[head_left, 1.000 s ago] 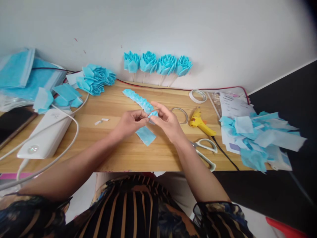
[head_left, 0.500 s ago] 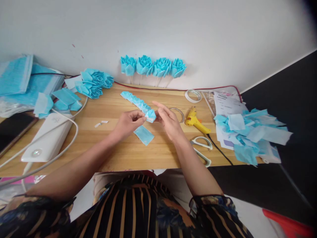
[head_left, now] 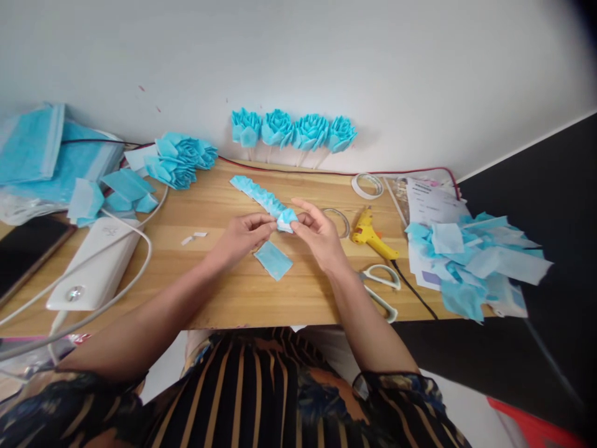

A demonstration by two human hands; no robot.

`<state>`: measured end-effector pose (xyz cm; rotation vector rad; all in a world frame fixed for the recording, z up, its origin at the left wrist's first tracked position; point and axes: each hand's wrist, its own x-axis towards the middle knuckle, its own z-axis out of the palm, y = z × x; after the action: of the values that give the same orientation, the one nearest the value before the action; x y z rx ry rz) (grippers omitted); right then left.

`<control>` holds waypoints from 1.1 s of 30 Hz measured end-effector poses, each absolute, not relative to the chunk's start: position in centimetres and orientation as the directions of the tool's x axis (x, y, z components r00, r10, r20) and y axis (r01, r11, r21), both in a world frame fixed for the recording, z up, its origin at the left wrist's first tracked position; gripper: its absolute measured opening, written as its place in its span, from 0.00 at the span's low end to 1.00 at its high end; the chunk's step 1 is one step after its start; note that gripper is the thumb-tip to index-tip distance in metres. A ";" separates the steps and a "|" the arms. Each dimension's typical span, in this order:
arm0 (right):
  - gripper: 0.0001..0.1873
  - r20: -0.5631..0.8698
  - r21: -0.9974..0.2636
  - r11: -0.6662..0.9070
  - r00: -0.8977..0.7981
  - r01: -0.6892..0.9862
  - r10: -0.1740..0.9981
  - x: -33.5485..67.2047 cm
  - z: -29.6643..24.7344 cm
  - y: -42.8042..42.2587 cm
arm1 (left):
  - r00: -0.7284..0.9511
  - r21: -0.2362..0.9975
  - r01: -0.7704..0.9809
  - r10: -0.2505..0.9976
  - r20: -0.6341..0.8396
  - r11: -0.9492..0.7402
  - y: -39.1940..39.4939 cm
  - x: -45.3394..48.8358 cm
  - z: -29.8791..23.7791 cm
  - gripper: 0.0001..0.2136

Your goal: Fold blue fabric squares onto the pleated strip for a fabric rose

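Observation:
Between my two hands is a folded light-blue fabric petal point(head_left: 286, 218), its paler edge facing me. My left hand point(head_left: 243, 238) pinches its left side between thumb and fingers. On the other side, my right hand point(head_left: 319, 238) grips it with the thumb in front, while the index finger stretches out above. A row of similar folded petals point(head_left: 254, 191) runs from the pinched one toward the back left. Flat on the table below the hands lies a blue fabric rectangle point(head_left: 274, 261).
Several blue fabric flowers point(head_left: 277, 129) on sticks lean at the wall; more flowers point(head_left: 180, 160) lie left. A yellow glue gun point(head_left: 372, 235), scissors point(head_left: 382, 277) and tape roll point(head_left: 367, 185) are right, beside fabric scraps point(head_left: 476, 249). A white power bank point(head_left: 96, 264) with cables sits left.
My right hand has closed its thumb onto the right side of the petal. My left hand keeps its pinch. The whole view has shifted slightly.

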<state>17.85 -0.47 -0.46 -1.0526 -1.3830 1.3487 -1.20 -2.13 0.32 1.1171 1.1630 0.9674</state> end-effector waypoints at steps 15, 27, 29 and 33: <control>0.08 0.528 -0.591 0.567 -0.256 0.574 0.810 17.3 0.0 -1.8 | 0.090 0.992 0.028 0.988 -0.122 0.120 -2.0 -1.1 0.5 0.09; 0.07 0.475 -0.640 0.559 -0.300 0.528 0.827 17.2 -0.1 -1.9 | 0.135 0.997 0.077 0.991 0.005 -0.015 -2.2 -0.9 0.0 0.08; 0.07 0.453 -0.669 0.535 -0.287 0.516 0.844 17.2 -0.1 -1.9 | 0.134 0.996 0.092 0.991 0.007 -0.019 -2.2 -0.9 -0.1 0.08; 0.07 0.439 -0.697 0.514 -0.271 0.500 0.857 17.2 -0.2 -1.8 | 0.140 0.993 0.116 0.990 0.000 -0.017 -2.2 -1.0 -0.1 0.07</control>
<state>17.17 -1.82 -0.19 -1.1132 -1.9301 0.5465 -0.99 -2.25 -0.12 1.3638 1.1845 1.0536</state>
